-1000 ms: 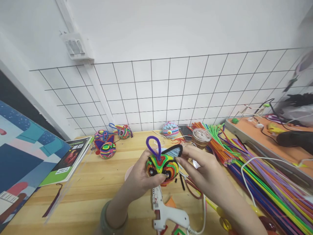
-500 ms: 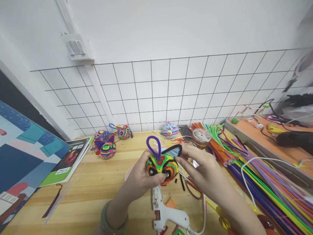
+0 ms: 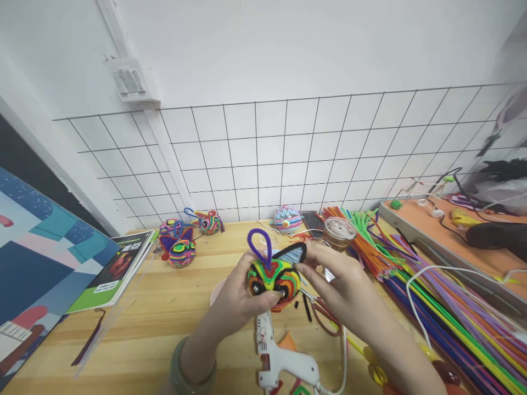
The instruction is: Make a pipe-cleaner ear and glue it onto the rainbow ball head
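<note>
A round, multicoloured pipe-cleaner head [image 3: 269, 278] with two dark eyes and a purple loop on top is gripped by my left hand [image 3: 242, 291], thumb across its front. My right hand [image 3: 329, 271] pinches a blue ear with a black edge [image 3: 293, 254] against the head's upper right side. Whether the ear is fixed to the head I cannot tell. Below the head lies a white glue gun [image 3: 284, 362] on the wooden table. Scissors with reddish handles [image 3: 326, 319] rest beneath my right hand, partly hidden by it.
Finished-looking colourful balls [image 3: 178, 249] sit at the back left, another ball [image 3: 287, 219] at the back middle. Pipe-cleaner bundles [image 3: 448, 318] fill the right side, near a clear spool [image 3: 340, 229]. A magazine [image 3: 117, 269] lies left. A white cable [image 3: 415, 307] crosses the right.
</note>
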Tool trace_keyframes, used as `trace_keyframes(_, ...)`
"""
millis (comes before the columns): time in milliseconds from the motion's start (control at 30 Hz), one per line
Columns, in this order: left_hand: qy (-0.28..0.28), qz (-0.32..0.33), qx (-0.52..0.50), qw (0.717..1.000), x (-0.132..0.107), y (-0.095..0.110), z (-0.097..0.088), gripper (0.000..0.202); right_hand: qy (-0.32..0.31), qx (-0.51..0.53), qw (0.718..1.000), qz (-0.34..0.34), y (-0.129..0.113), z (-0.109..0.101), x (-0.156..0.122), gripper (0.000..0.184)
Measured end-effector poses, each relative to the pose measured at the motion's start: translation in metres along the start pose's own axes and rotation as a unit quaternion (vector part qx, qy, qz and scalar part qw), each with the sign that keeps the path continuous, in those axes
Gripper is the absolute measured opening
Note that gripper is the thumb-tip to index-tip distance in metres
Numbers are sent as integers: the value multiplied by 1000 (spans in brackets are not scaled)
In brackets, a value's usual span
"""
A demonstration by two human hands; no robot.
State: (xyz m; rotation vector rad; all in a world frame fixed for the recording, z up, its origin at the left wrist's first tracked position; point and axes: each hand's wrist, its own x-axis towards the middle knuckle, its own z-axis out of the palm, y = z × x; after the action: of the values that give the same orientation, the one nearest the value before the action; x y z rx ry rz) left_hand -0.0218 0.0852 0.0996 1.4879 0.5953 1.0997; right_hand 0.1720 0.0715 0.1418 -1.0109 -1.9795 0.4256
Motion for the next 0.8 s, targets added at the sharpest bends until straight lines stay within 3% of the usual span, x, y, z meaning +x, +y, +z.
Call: trace_keyframes(800,18,-17,7,1000,-1,1,1,44,1,-15,1000,-5,1,1,2,12)
